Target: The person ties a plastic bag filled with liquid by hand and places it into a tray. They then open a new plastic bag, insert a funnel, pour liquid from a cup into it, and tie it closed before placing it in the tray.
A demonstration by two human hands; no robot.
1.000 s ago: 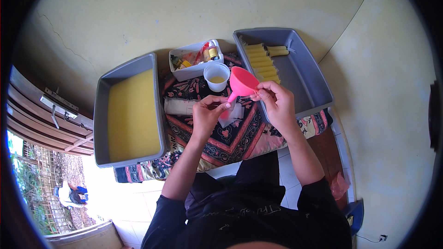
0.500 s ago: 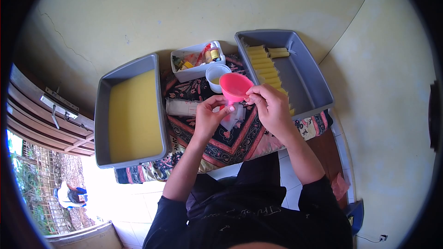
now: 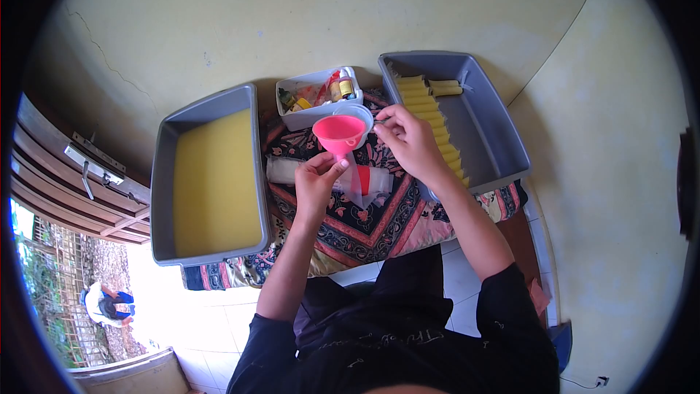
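Far out to the left of the left hand sits a grey tray (image 3: pixel 162 175) full of yellow liquid. The left hand (image 3: pixel 315 184) pinches the neck of a pink funnel (image 3: pixel 339 130) together with the mouth of a clear bag (image 3: pixel 368 184), which lies just right of it on the patterned cloth (image 3: pixel 350 222). Right behind the funnel stands a white cup (image 3: pixel 362 111), and the right hand (image 3: pixel 408 138) has its fingertips closed on the cup's rim. Beyond that hand a second tray (image 3: pixel 485 131) holds filled yellow packets (image 3: pixel 430 113).

This looks like the filling step, with the funnel seated and the pour not yet begun. The next move calls for tipping the cup steadily over an upright funnel. The lettering on the shirt (image 3: pixel 394 337) is too blurred to read.

The left hand (image 3: pixel 319 181) holds a pink funnel (image 3: pixel 339 131) in a clear bag (image 3: pixel 367 188); the right hand (image 3: pixel 410 138) is at a white cup (image 3: pixel 362 111).
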